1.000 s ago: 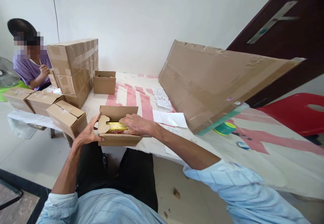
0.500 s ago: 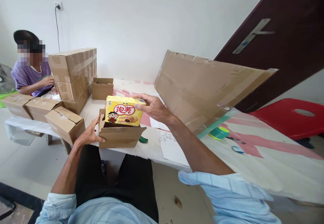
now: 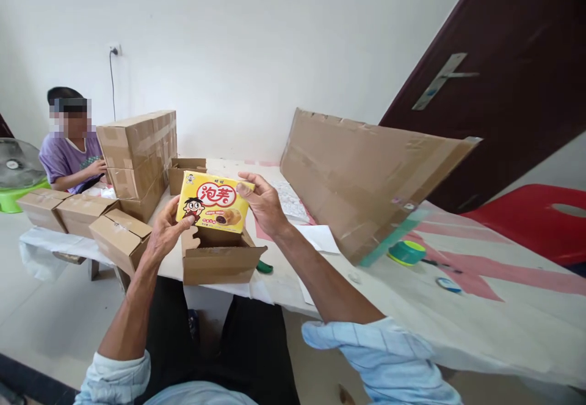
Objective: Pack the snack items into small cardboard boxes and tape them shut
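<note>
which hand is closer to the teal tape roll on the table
Right. The right hand grips the yellow box at its right edge, on the side toward the teal tape roll; the left hand holds its left edge, farther away.

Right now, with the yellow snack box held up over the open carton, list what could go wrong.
1. The left hand and right hand pinch the yellow snack box by its edges only; a slip could drop and dent it.
2. The open carton sits unheld at the front edge of the table; a knock might tip it off.
3. The big cardboard sheet stands tilted beside the right arm; an elbow swing could topple it.
</note>
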### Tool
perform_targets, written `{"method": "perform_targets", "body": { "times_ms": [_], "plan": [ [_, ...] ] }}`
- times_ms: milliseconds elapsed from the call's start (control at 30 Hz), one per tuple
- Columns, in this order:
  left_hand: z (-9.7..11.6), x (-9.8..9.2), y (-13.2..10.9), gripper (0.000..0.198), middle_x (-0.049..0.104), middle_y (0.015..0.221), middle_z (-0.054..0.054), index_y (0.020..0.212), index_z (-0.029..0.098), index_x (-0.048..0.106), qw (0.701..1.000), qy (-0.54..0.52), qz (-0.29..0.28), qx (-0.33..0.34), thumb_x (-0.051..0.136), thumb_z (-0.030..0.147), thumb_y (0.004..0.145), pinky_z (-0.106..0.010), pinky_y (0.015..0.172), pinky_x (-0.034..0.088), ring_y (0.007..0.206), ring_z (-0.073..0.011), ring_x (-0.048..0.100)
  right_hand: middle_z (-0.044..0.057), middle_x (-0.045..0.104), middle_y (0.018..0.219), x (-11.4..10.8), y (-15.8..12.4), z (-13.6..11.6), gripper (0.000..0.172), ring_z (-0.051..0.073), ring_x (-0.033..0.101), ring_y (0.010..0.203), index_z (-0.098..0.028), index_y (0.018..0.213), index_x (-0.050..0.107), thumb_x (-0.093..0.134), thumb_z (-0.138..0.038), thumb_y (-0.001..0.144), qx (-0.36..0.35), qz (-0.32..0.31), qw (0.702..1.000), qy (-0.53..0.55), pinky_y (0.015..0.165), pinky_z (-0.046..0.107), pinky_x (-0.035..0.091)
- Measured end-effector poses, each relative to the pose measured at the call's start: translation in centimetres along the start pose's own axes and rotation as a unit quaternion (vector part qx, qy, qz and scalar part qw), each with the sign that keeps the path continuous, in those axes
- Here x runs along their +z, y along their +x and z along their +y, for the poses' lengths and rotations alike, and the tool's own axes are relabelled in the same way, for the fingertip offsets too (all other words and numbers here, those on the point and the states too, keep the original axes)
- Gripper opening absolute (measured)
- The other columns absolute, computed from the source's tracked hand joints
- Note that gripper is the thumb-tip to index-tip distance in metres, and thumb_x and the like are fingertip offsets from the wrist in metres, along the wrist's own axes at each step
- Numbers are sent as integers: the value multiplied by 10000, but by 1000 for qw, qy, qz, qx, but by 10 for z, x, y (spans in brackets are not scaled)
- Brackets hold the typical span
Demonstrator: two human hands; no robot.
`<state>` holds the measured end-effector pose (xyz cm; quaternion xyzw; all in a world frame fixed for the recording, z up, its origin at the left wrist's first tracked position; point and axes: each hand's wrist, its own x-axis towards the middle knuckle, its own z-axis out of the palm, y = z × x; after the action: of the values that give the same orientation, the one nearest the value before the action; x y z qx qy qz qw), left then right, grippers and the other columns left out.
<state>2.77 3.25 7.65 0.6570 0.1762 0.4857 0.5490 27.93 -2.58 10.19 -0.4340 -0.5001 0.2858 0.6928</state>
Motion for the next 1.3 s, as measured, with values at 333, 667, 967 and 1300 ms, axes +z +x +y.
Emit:
{"method": "perform_targets", "body": {
  "times_ms": [333, 667, 967, 1300],
  "plan": [
    [-40, -11, 24, 792, 836, 1041, -125, 1221, 156, 728, 986, 78, 89, -120, 963, 625, 626, -288, 612, 547, 812, -242, 760, 125, 784, 1247, 3, 4, 55, 721, 284, 789, 1041, -228, 1418, 614, 827, -569, 819, 168, -74, 981, -58, 696, 352, 685],
    [-50, -14, 26, 721, 793, 846, -88, 1059, 131, 739, 979, 99, 86, -156, 960, 632, 589, -266, 574, 465, 653, -179, 683, 128, 788, 1279, 6, 11, 59, 634, 260, 788, 1020, -206, 1375, 668, 834, -515, 847, 176, -57, 980, -73, 631, 286, 646],
    [-20, -14, 49, 751, 828, 989, -100, 1220, 158, 704, 988, 93, 79, -92, 942, 569, 639, -266, 601, 486, 775, -212, 728, 100, 785, 1260, 6, 21, 28, 802, 279, 786, 1043, -258, 1492, 608, 798, -662, 827, 60, -74, 992, -83, 770, 386, 698],
    [31, -2, 66, 743, 820, 1196, -126, 1314, 181, 670, 994, 48, 25, 97, 931, 590, 752, -380, 849, 641, 1101, -318, 776, 124, 681, 1484, 15, 26, -34, 900, 337, 655, 1346, -256, 1590, 511, 778, -703, 856, -109, -76, 990, -36, 1090, 499, 617]
  ]
}}
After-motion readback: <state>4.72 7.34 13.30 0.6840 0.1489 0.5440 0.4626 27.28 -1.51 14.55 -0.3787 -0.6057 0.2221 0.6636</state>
